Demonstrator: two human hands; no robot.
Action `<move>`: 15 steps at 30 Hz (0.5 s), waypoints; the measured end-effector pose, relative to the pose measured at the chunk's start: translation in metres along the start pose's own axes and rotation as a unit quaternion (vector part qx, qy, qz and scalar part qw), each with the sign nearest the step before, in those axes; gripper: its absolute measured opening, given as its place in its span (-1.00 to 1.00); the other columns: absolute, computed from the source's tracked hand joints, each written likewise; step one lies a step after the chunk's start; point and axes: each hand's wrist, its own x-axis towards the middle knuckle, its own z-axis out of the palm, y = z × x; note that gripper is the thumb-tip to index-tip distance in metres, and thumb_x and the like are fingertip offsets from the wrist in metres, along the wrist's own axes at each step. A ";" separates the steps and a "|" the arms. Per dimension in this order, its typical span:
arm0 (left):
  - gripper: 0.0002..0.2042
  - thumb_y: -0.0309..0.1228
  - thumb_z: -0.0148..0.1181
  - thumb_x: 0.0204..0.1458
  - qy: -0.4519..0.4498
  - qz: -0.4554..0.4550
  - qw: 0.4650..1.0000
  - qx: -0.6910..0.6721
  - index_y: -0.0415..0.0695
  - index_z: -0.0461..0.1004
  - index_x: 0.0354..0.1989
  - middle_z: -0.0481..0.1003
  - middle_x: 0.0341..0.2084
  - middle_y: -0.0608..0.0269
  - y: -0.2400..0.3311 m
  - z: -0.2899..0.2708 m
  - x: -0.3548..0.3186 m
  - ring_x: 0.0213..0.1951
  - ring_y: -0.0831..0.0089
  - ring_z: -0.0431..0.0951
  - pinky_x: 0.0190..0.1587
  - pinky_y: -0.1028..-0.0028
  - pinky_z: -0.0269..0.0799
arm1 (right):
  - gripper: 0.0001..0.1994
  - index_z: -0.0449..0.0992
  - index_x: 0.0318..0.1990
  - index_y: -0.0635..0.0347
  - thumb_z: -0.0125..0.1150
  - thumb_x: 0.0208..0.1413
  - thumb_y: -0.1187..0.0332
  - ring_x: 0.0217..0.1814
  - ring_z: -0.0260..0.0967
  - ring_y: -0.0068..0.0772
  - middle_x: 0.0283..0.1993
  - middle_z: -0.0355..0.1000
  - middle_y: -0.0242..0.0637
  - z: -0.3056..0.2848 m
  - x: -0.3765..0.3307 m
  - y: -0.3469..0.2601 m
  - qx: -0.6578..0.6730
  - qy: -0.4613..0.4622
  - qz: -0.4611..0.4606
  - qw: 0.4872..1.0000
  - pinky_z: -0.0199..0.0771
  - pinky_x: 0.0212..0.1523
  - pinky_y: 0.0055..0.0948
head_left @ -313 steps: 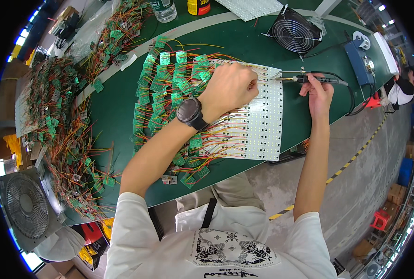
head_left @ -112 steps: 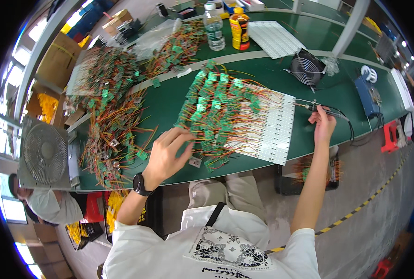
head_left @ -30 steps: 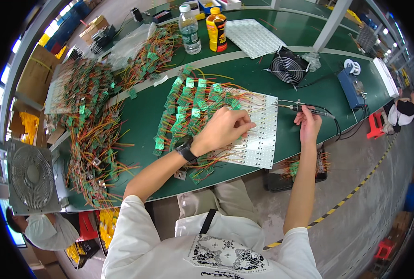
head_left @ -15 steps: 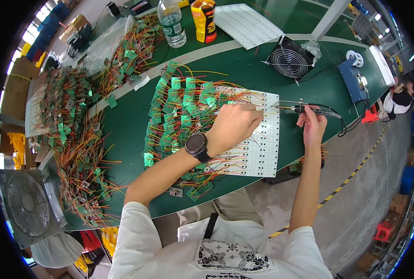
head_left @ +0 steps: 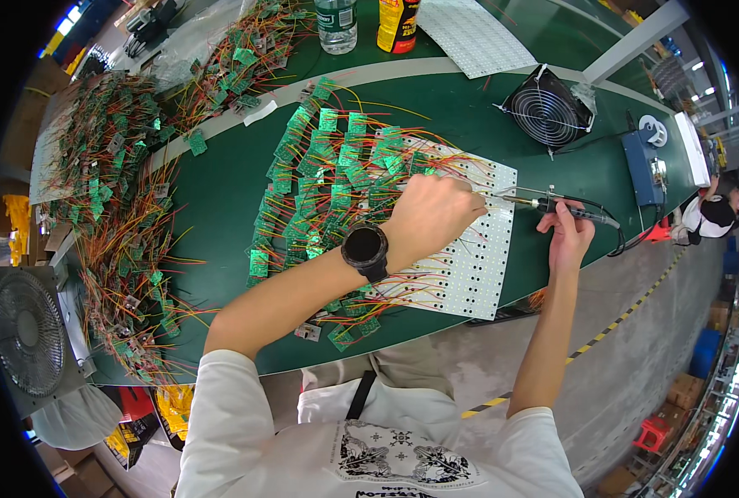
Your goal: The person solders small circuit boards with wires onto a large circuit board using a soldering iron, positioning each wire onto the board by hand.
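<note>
My right hand (head_left: pixel 570 238) is closed around a soldering iron (head_left: pixel 584 215). A thin metal guide runs alongside its tip, which reaches over the right part of a white perforated board (head_left: pixel 490 278). My left hand (head_left: pixel 436 214), with a black watch on the wrist, is closed in a pinch just left of the tip. What its fingertips hold is hidden. Small green circuit boards (head_left: pixel 307 199) lie in rows over the white board's left side and the table. Their red and yellow wires (head_left: pixel 407 290) stretch onto the white board.
Heaps of wired circuit boards (head_left: pixel 124 249) lie at the left. A black fan (head_left: pixel 546 114), a blue soldering station (head_left: pixel 642 168) and a solder spool (head_left: pixel 652 131) stand at the right. A water bottle (head_left: pixel 336 26), a yellow bottle (head_left: pixel 398 25) and another white board (head_left: pixel 473 37) are at the back.
The whole view has shifted slightly, with the table's back rising in the picture. Both hands keep nearly the same place over the board, the iron's tip still beside my left fingers.
</note>
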 end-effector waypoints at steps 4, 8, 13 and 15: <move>-0.89 -0.36 0.19 0.01 -0.009 -0.002 1.000 0.018 -0.07 0.59 -0.46 0.49 -0.63 0.26 0.000 0.003 0.001 -0.56 0.25 0.53 -0.54 0.31 0.38 | -0.79 0.49 -0.16 0.44 0.20 0.14 0.44 -0.60 0.40 -0.40 -0.51 0.47 -0.18 -0.004 0.002 0.002 0.002 -0.012 -0.001 1.000 0.37 -0.54 -0.54; -0.89 -0.38 0.18 0.01 0.011 -0.004 1.000 0.019 -0.09 0.57 -0.48 0.50 -0.63 0.24 -0.004 0.011 0.001 -0.55 0.25 0.54 -0.53 0.30 0.41 | -0.79 0.49 -0.17 0.46 0.20 0.13 0.45 -0.61 0.41 -0.39 -0.49 0.48 -0.17 -0.007 0.003 0.003 -0.001 -0.022 -0.004 1.000 0.38 -0.55 -0.53; -0.84 -0.37 0.18 0.02 0.026 -0.016 0.999 0.032 -0.13 0.50 -0.55 0.51 -0.63 0.17 -0.005 0.012 0.001 -0.55 0.17 0.54 -0.50 0.24 0.43 | -0.79 0.49 -0.17 0.47 0.19 0.14 0.45 -0.60 0.42 -0.38 -0.46 0.48 -0.17 -0.005 0.002 0.003 -0.003 -0.019 -0.005 1.000 0.38 -0.55 -0.53; -0.83 -0.37 0.17 0.02 0.017 -0.021 0.999 0.032 -0.13 0.48 -0.56 0.50 -0.62 0.17 -0.001 0.009 0.000 -0.55 0.16 0.54 -0.50 0.24 0.43 | -0.79 0.49 -0.17 0.47 0.18 0.14 0.45 -0.60 0.43 -0.38 -0.45 0.48 -0.17 -0.006 0.001 0.002 -0.005 -0.023 -0.006 1.000 0.38 -0.55 -0.53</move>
